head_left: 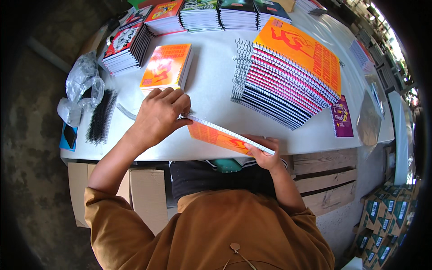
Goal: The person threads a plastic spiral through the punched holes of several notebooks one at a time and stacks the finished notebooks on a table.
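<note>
Left hand [159, 112]: grip pinched at spine end of orange-covered booklet [216, 136]. Right hand [267, 157]: grip clamped on opposite end.

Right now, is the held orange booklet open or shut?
Shut: the orange booklet shows its cover flat along a narrow white page edge.

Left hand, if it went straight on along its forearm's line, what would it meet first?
Most likely the near right corner of the short orange-topped book stack, just ahead of the left hand; the hand's height is unclear, so it might pass over instead.
</note>
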{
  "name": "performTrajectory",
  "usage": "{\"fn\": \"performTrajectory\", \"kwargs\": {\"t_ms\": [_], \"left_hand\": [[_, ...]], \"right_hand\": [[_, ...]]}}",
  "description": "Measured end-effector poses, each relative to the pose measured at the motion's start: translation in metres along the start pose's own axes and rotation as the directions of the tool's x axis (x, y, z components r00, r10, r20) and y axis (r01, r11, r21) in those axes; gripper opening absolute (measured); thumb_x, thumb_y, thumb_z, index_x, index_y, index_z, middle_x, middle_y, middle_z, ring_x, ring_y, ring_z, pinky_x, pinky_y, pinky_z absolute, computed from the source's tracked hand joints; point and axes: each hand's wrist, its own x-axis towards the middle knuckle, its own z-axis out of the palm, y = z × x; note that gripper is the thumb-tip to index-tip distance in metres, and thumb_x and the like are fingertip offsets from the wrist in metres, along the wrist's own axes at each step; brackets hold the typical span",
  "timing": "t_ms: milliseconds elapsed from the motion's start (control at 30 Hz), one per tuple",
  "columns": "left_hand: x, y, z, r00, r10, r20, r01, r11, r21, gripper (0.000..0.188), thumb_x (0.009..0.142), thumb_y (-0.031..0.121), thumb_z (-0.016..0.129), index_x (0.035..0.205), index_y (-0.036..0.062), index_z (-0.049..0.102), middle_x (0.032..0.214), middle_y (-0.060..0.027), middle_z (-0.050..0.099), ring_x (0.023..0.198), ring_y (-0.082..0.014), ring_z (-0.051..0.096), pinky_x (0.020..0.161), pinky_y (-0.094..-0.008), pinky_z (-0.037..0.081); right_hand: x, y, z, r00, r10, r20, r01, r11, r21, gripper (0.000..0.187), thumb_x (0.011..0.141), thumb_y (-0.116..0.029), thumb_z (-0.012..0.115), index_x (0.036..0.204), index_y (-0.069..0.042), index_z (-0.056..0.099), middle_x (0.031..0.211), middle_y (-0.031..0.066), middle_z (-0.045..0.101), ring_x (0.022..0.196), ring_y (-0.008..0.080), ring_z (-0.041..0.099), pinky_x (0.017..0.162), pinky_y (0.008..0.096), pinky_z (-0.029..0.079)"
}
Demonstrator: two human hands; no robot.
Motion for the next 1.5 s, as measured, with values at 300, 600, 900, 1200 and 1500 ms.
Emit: {"fn": "performTrajectory", "kwargs": {"t_ms": [300, 600, 900, 1200, 1500], "left_hand": [[-0.006, -0.004, -0.007, 0.976, -0.059, 0.209, 0.061, 0.998, 0.001, 0.044, 0.069, 0.018, 0.071, 0.108, 0.0074, 0.055, 0.103, -0.0086, 0.059, 0.100, -0.0275, 0.055, 0.088, -0.0384, 0.042], [-0.013, 0.004, 0.044, 0.849, 0.033, -0.528, 0.082, 0.977, 0.194, 0.058, 0.065, 0.044, 0.069, 0.108, 0.0086, 0.052, 0.121, -0.0106, 0.047, 0.118, -0.0305, 0.041, 0.098, -0.0525, 0.025], [-0.007, -0.015, 0.055, 0.215, 0.223, -0.951, 0.207, 0.941, 0.268, 0.105, 0.074, 0.077, 0.029, 0.137, -0.0056, 0.016, 0.141, -0.0287, 0.017, 0.131, -0.0494, 0.001, 0.099, -0.0644, -0.006], [-0.024, -0.003, 0.101, 0.485, 0.027, -0.874, 0.146, 0.983, 0.111, 0.104, 0.075, 0.070, 0.032, 0.136, -0.0092, 0.004, 0.142, -0.0317, -0.001, 0.132, -0.0440, 0.000, 0.105, -0.0570, 0.006], [-0.001, 0.033, 0.105, 0.330, 0.112, -0.937, 0.016, 0.992, 0.124, 0.064, 0.094, 0.037, 0.023, 0.139, -0.0063, 0.008, 0.145, -0.0222, 0.011, 0.133, -0.0328, 0.018, 0.108, -0.0457, 0.012]], "right_hand": [[-0.003, 0.002, 0.007, 0.998, -0.060, 0.013, 0.060, 0.998, 0.025, 0.035, 0.074, 0.006, 0.059, 0.109, 0.001, 0.060, 0.106, 0.0140, 0.063, 0.097, 0.0266, 0.062, 0.085, 0.0302, 0.048], [-0.003, -0.006, 0.020, 0.969, -0.234, -0.074, 0.217, 0.959, -0.184, 0.027, 0.080, -0.006, 0.057, 0.105, 0.005, 0.060, 0.100, 0.0159, 0.065, 0.088, 0.0271, 0.065, 0.076, 0.0307, 0.052], [-0.014, -0.004, 0.036, 0.950, -0.298, -0.089, 0.272, 0.935, -0.228, 0.030, 0.075, -0.007, 0.065, 0.104, 0.004, 0.061, 0.099, 0.0144, 0.065, 0.090, 0.0262, 0.064, 0.078, 0.0323, 0.051], [-0.012, -0.003, 0.040, 0.908, -0.418, -0.016, 0.386, 0.853, -0.353, 0.031, 0.071, -0.006, 0.068, 0.101, 0.002, 0.063, 0.105, 0.0106, 0.064, 0.094, 0.0240, 0.063, 0.084, 0.0365, 0.049], [-0.015, 0.004, 0.045, 0.924, -0.382, -0.010, 0.375, 0.912, -0.165, 0.058, 0.064, -0.005, 0.065, 0.121, -0.004, 0.054, 0.117, 0.0117, 0.058, 0.101, 0.0290, 0.058, 0.089, 0.0370, 0.045]]}}
